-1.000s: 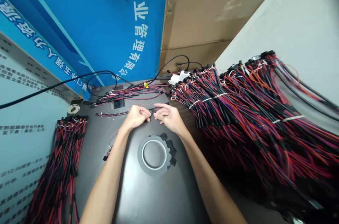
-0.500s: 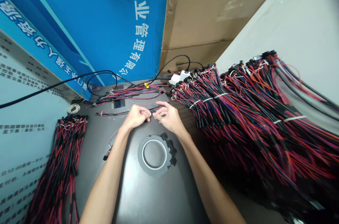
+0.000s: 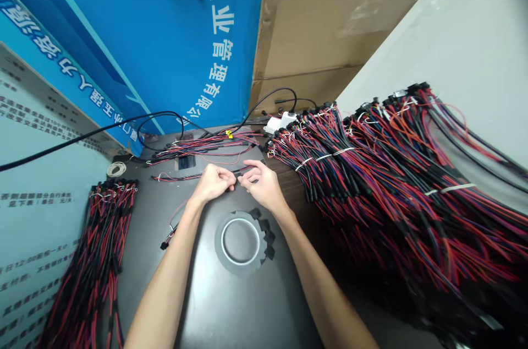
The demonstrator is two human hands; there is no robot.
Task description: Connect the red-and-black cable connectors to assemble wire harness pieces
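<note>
My left hand (image 3: 216, 181) and my right hand (image 3: 259, 181) almost meet over the dark grey table (image 3: 247, 316). Both pinch a thin dark wire harness, with a small black piece of it showing between the fingertips. Its red and black wires (image 3: 185, 178) run out to the left of my left hand, ending in a small connector. On the right hand the index finger is stretched out above the pinch. Nearer to me, between my forearms, lies a ring-shaped roll of tape (image 3: 223, 246) with black pieces stuck along its right edge.
Large bundles of red and black wires (image 3: 371, 173) fill the right side. Another bundle (image 3: 103, 228) hangs at the left. Loose wires (image 3: 206, 145) lie behind my hands, near a white coil (image 3: 116, 169). Blue panel (image 3: 165, 35) and cardboard (image 3: 305, 24) stand at the back.
The view has tilted slightly. Both hands keep almost the same place and the same pinch.
</note>
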